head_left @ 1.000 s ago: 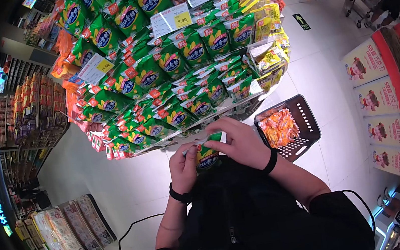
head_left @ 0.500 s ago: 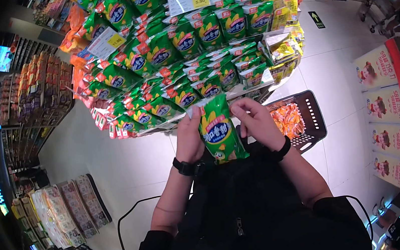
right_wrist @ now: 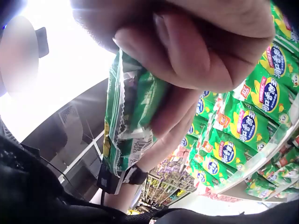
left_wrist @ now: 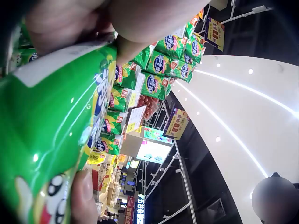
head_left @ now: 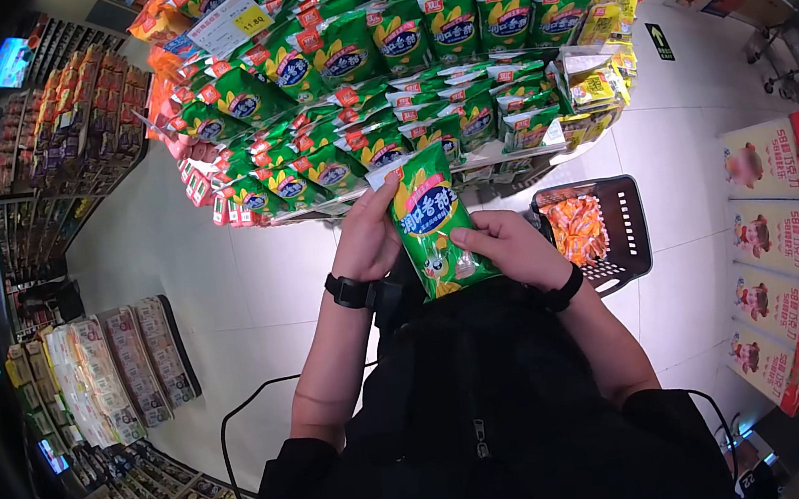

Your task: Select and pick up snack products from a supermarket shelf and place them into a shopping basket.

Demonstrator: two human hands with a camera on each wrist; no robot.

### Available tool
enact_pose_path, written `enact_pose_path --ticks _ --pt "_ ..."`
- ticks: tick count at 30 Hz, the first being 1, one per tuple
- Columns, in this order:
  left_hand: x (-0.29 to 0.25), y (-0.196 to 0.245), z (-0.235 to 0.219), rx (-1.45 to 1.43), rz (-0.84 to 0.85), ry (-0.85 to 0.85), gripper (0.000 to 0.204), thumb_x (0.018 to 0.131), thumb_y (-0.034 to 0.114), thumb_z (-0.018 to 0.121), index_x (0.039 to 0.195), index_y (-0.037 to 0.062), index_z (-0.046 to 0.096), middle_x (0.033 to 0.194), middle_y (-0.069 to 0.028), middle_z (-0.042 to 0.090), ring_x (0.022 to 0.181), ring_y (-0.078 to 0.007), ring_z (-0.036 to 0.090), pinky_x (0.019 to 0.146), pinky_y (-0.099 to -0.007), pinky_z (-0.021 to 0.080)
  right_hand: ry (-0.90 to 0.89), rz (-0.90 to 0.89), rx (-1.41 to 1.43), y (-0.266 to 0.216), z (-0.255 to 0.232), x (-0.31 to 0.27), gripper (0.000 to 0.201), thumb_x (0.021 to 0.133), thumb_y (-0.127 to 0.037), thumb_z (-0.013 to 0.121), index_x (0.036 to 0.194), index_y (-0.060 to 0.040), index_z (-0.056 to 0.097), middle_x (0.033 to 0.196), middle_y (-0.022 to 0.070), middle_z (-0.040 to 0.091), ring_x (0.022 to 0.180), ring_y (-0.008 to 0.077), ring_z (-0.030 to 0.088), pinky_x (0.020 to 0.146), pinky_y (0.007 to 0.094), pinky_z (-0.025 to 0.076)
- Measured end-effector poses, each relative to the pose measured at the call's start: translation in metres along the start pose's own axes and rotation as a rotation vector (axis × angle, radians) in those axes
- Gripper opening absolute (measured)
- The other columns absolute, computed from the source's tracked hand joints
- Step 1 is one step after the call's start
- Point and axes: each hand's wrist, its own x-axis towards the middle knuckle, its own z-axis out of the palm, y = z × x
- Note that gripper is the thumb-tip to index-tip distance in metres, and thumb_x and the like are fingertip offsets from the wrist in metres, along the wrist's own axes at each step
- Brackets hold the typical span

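Both hands hold one green snack bag (head_left: pixel 435 230) upright in front of the person's dark top, its printed face toward the head camera. The left hand (head_left: pixel 370 236) grips the upper left edge. At the lower right edge, the right hand (head_left: pixel 518 246) pinches the bag, thumb on the front. In the left wrist view the bag (left_wrist: pixel 51 112) is close up, with the left hand (left_wrist: pixel 112 23) above it. The right wrist view shows the bag's crimped edge and back (right_wrist: pixel 135 112) under the curled fingers of the right hand (right_wrist: pixel 187 51).
A tiered display of similar green bags (head_left: pixel 343 47) stands just ahead, with price cards (head_left: pixel 229 24). A dark basket (head_left: pixel 626 220) holding orange packets is on the floor at the right. Printed cartons (head_left: pixel 761 161) stand farther right; packed shelves (head_left: pixel 67 137) are at the left.
The bag, low between both hands at first, came up and its front turned into view. The right hand, beside the bag half a second ago, now grips its lower right edge. The display has shifted upward in view.
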Motion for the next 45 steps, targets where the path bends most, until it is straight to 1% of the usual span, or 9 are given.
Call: enact_pose_path --ticks 18,22,25,26,29,33,34,40,45 --pt "0.003 -0.021 -0.023 0.069 0.002 0.032 0.041 0.121 0.03 0.054 0.15 0.0011 0.059 0.142 -0.0116 0.072 0.129 -0.0223 0.071 0.11 -0.0425 0.059 0.001 0.287 0.043 -0.026 0.004 -0.009 0.045 0.11 -0.045 0.073 0.113 0.0002 0.076 0.074 -0.0075 0.061 0.066 0.0042 0.052 0.059 0.0289 0.042" --pt "-0.01 -0.008 0.004 0.162 0.092 0.001 0.038 0.12 0.027 0.056 0.146 -0.0004 0.061 0.138 -0.0117 0.074 0.125 -0.0203 0.072 0.108 -0.0397 0.059 0.056 -0.107 -0.435 0.009 -0.008 -0.007 0.042 0.104 -0.043 0.08 0.122 -0.0059 0.075 0.084 0.0029 0.069 0.069 0.0131 0.054 0.063 0.0315 0.045" --pt "-0.017 -0.023 0.0 0.443 0.136 -0.094 0.023 0.115 0.014 0.065 0.135 0.0015 0.065 0.129 -0.0088 0.076 0.116 -0.0132 0.072 0.103 -0.0312 0.058 0.261 -0.334 -0.469 0.005 -0.006 -0.005 0.043 0.1 -0.032 0.087 0.129 -0.0038 0.072 0.089 -0.0017 0.066 0.076 0.0082 0.052 0.069 0.0254 0.046" --pt "-0.02 -0.031 0.002 0.495 0.133 -0.142 0.022 0.115 0.01 0.063 0.135 0.0014 0.065 0.134 -0.0105 0.075 0.123 -0.0161 0.071 0.108 -0.0325 0.056 0.204 -0.105 -0.517 0.001 -0.013 -0.009 0.045 0.097 -0.024 0.09 0.133 -0.0039 0.071 0.104 0.0011 0.073 0.08 0.008 0.058 0.073 0.0256 0.05" --pt "-0.023 -0.035 0.007 0.581 0.196 -0.277 0.025 0.114 0.001 0.06 0.138 0.0007 0.064 0.149 -0.0154 0.069 0.142 -0.0232 0.063 0.121 -0.0366 0.049 0.192 -0.246 -0.234 0.016 -0.019 -0.003 0.035 0.097 -0.021 0.089 0.121 -0.0042 0.07 0.096 0.003 0.071 0.078 0.0146 0.063 0.07 0.0314 0.053" --pt "-0.025 -0.029 0.005 0.682 0.211 -0.295 0.038 0.112 -0.004 0.057 0.149 0.0013 0.061 0.165 -0.0199 0.057 0.159 -0.0288 0.048 0.132 -0.0413 0.038 0.364 -0.377 -0.485 0.009 -0.024 0.0 0.031 0.097 -0.01 0.085 0.122 -0.0022 0.07 0.108 0.0094 0.074 0.091 0.0222 0.074 0.079 0.0342 0.059" --pt "-0.025 -0.031 -0.003 0.64 0.205 -0.264 0.044 0.112 -0.002 0.059 0.156 0.0025 0.057 0.165 -0.0184 0.057 0.157 -0.0282 0.051 0.131 -0.0412 0.04 0.408 -0.313 -0.555 0.009 -0.03 0.004 0.036 0.094 -0.002 0.084 0.127 -0.0024 0.07 0.118 0.0109 0.075 0.098 0.0255 0.076 0.083 0.0347 0.059" --pt "-0.035 -0.038 -0.058 0.649 0.009 -0.089 0.041 0.114 0.004 0.061 0.154 -0.0022 0.057 0.154 -0.0158 0.066 0.146 -0.0236 0.061 0.127 -0.0378 0.046 0.539 -0.412 -0.608 0.011 -0.079 0.063 0.033 0.099 0.0 0.076 0.131 -0.0024 0.068 0.113 0.018 0.075 0.094 0.0333 0.078 0.081 0.0399 0.061" --pt "-0.051 -0.061 -0.112 0.622 -0.052 0.055 0.037 0.114 0.007 0.063 0.149 -0.0027 0.061 0.141 -0.0136 0.075 0.132 -0.0193 0.069 0.117 -0.0337 0.053 0.69 -0.285 -0.626 0.021 -0.088 0.107 0.04 0.103 -0.003 0.075 0.142 -0.0064 0.066 0.133 0.0179 0.073 0.092 0.0241 0.08 0.078 0.0364 0.062"
